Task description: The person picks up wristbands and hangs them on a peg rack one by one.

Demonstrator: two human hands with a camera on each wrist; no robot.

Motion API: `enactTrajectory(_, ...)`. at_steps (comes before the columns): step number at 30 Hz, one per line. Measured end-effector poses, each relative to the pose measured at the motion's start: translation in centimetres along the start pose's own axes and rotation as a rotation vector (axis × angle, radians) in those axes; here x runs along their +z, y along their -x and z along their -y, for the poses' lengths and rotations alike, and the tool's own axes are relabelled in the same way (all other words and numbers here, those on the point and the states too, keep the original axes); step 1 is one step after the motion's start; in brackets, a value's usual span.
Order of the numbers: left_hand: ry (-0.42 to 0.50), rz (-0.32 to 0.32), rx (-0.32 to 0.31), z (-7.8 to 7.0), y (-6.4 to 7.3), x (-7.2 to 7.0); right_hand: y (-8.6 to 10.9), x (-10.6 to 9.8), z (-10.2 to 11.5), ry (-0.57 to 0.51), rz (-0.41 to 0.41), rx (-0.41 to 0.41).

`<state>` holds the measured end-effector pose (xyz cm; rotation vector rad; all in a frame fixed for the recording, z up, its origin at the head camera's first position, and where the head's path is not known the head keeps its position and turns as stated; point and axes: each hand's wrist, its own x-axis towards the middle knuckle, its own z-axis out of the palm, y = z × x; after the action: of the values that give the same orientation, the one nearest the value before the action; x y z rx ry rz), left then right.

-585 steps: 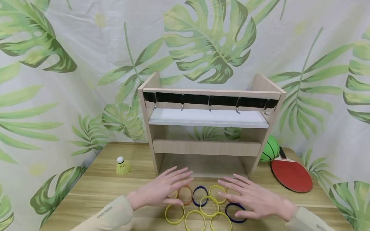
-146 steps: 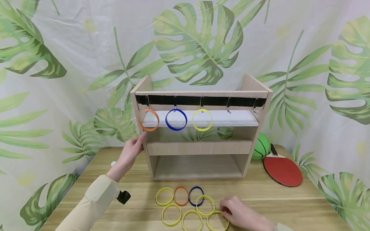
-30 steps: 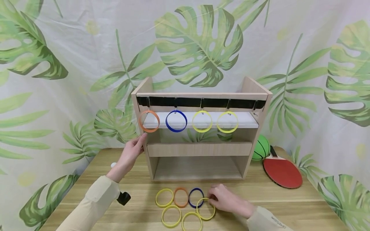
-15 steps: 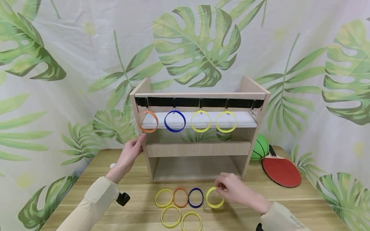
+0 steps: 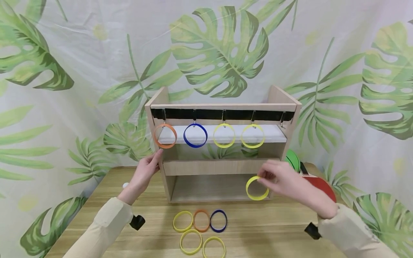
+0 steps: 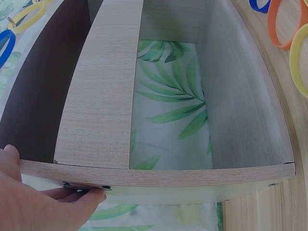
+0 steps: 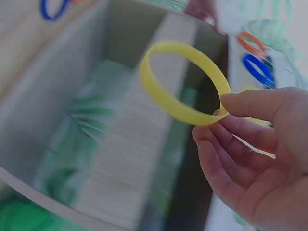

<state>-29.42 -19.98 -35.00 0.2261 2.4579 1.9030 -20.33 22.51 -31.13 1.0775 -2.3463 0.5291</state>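
Yellow ring was held in the air by the right hand, before the lower right of the wooden rack. Thumb and fingertip pinched the band at its upper right; the other fingers lay loosely curled below. Left hand gripped the rack's left side, thumb over the front edge, fingers on the outer face. From the black strip hung one orange ring, one blue ring and two yellow ones; rightmost hook bare.

Step in hand read as a carry. Best done, I judged, with a light pinch, since the thin band looked likely to flex if squeezed; most of the loop left free, its opening turned toward the rack, its path clear of the hung rings. A firm left hold seemed useful against any nudge.

Hard to make out: gap between held ring and rack; rack blurred in the right-wrist view. In the head view, right hand and forearm partly hid the green ball and red paddle. Lowest ring on the table ran off the bottom edge. Small white object beside the left wrist, mostly covered: unidentified.
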Motion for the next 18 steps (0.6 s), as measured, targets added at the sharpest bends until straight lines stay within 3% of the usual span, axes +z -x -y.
enactTrajectory(11, 0.004, 0.016, 0.006, -0.1, 0.1, 0.1, -2.8, -8.5, -0.7, 0.141, -0.05, 0.123)
enactTrajectory(18, 0.003, 0.008, 0.0, -0.1, 0.1, 0.1, -3.7, -11.4, -2.1, 0.162, -0.09, 0.218)
